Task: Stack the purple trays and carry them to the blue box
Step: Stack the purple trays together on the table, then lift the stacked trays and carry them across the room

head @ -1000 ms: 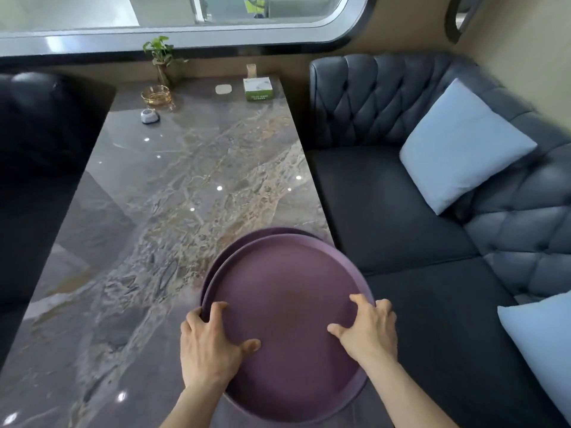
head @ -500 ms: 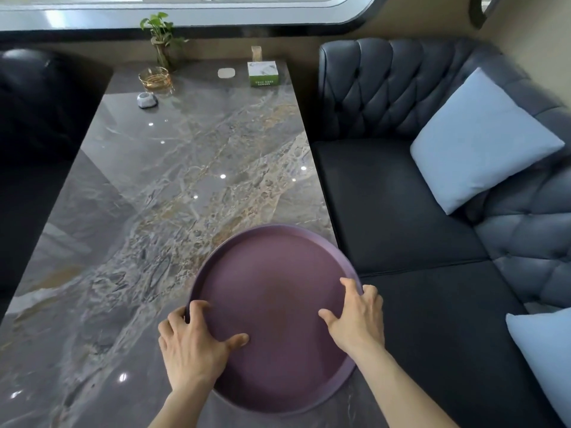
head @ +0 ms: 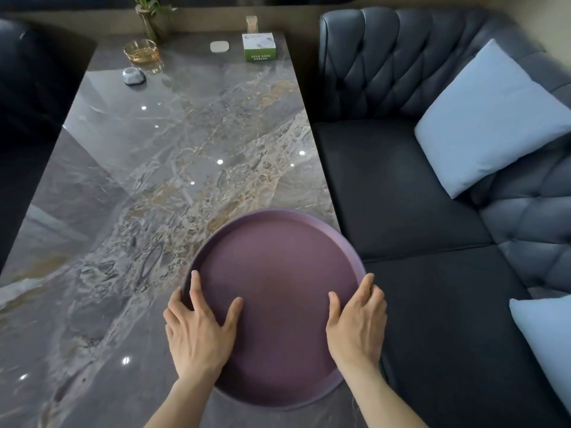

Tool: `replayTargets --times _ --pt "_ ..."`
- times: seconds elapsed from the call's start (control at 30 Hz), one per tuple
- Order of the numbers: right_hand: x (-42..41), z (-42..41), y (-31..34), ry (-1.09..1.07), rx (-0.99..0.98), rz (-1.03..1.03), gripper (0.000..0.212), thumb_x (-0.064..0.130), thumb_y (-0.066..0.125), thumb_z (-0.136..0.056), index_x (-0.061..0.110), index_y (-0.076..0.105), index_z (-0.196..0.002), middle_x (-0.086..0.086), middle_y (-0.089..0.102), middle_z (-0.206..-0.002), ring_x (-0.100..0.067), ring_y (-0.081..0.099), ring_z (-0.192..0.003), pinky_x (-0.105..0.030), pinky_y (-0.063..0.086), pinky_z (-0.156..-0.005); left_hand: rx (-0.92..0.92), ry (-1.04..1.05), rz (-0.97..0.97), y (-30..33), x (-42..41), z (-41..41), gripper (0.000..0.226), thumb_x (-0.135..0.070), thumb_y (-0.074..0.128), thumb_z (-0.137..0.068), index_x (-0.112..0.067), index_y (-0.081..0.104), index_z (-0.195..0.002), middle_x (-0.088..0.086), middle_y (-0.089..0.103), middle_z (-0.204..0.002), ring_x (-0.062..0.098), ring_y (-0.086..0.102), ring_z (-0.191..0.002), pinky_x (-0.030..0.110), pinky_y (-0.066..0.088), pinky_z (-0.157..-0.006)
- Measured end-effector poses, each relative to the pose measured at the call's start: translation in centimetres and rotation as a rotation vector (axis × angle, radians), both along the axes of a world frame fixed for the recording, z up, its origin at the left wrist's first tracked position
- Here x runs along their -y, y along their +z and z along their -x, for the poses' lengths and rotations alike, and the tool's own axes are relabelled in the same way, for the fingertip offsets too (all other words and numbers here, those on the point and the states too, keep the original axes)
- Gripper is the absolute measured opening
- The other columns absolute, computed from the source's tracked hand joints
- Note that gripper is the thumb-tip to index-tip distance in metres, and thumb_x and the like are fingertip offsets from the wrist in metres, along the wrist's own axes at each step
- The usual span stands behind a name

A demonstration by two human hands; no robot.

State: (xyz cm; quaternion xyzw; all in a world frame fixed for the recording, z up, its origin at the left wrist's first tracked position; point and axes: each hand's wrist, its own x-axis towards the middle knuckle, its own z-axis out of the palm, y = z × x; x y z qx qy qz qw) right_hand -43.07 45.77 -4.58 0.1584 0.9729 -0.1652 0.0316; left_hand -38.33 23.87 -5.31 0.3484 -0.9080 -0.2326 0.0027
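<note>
Round purple trays (head: 278, 291) lie stacked at the near right corner of the marble table (head: 154, 180); only the top one shows, the one beneath is hidden. My left hand (head: 200, 332) grips the stack's left rim, thumb inside on the tray floor, fingers over the edge. My right hand (head: 355, 322) grips the right rim the same way, thumb inside. The stack overhangs the table's right edge a little. No blue box is in view.
A dark tufted sofa (head: 401, 196) with pale blue cushions (head: 488, 118) runs along the table's right side. At the table's far end stand a glass dish (head: 141, 52), a small grey object (head: 134, 76), a green and white box (head: 259, 47) and a plant vase (head: 153, 23).
The upper tray slid back over the lower one until they lined up. Both hands shifted outward from the tray floor onto the left and right rims.
</note>
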Motion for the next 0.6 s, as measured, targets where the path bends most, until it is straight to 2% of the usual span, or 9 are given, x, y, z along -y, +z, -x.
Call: replayTargets --times 0.1,0.27,0.4,0.5,0.6 --pt "0.1 0.0 -0.4 -0.001 -0.035 -0.012 0.076 0.039 0.058 -0.097 -0.004 0.030 -0.153 -0.025 0.049 -0.129 -0.036 0.053 -0.108 -0.048 0.047 -0.094 -0.027 0.001 0.063 -0.9 -0.1 -0.1 0.090 -0.066 0.059 -0.082 -0.031 0.019 -0.154 0.023 0.031 -0.148 0.041 0.033 -0.132 0.054 0.033 -0.110" --pt "0.2 0.2 -1.0 0.042 -0.079 -0.025 0.075 0.036 0.062 -0.096 -0.004 0.031 -0.152 -0.027 0.047 -0.130 -0.039 0.050 -0.107 -0.050 0.044 -0.094 -0.104 0.002 0.046 -1.8 0.2 -0.1 0.084 -0.062 0.068 -0.078 -0.040 0.026 -0.147 0.020 0.032 -0.145 0.039 0.034 -0.131 0.054 0.032 -0.111" --pt "0.4 0.7 -1.7 0.051 -0.033 -0.111 0.074 0.038 0.054 -0.098 -0.004 0.028 -0.152 -0.028 0.043 -0.134 -0.038 0.050 -0.106 -0.049 0.045 -0.092 -0.091 -0.004 0.082 -2.2 0.4 0.0 0.081 -0.064 0.065 -0.079 -0.039 0.028 -0.147 0.021 0.032 -0.145 0.040 0.034 -0.131 0.055 0.032 -0.110" --pt "0.5 0.7 -2.4 0.092 -0.006 -0.195 0.073 0.041 0.044 -0.100 -0.005 0.023 -0.154 -0.032 0.036 -0.142 -0.044 0.048 -0.119 -0.052 0.044 -0.098 -0.033 -0.034 0.134 -2.3 0.2 0.1 0.079 -0.069 0.056 -0.082 -0.037 0.027 -0.149 0.021 0.029 -0.146 0.040 0.033 -0.130 0.055 0.033 -0.109" --pt "0.5 0.6 -2.4 0.127 0.060 -0.279 0.072 0.047 0.030 -0.103 0.000 0.019 -0.158 -0.039 0.017 -0.156 -0.051 0.029 -0.141 -0.058 0.033 -0.112 0.025 -0.072 0.170 -2.1 0.1 0.2 0.075 -0.070 0.047 -0.086 -0.035 0.029 -0.151 0.024 0.024 -0.151 0.043 0.032 -0.132 0.056 0.030 -0.111"
